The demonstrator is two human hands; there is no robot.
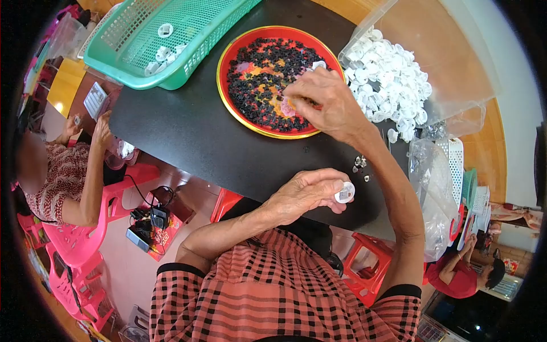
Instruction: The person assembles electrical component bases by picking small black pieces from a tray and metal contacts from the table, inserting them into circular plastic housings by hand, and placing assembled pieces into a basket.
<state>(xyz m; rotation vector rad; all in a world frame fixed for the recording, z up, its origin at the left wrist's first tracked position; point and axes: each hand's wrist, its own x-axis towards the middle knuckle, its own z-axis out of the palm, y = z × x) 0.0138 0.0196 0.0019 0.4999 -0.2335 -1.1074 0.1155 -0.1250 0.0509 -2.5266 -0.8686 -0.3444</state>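
Observation:
Near the front edge of the dark table, my left hand (310, 194) is closed on a round white part (345, 192), held between thumb and fingers. My right hand (325, 102) reaches over the right side of a red round tray (221, 74) with a gold rim. Its fingers are bent together above the many small black pieces (256, 94) spread in the tray; whatever is between the fingertips is too small to make out. Another white part (318, 65) lies in the tray just beyond that hand.
A green basket (194, 57) with several white parts stands at the back left. White parts (387, 74) are heaped at the right beside clear plastic. Small bits (359, 164) lie near my right forearm. Another person (62, 188) sits at the left; one more (461, 273) is far right.

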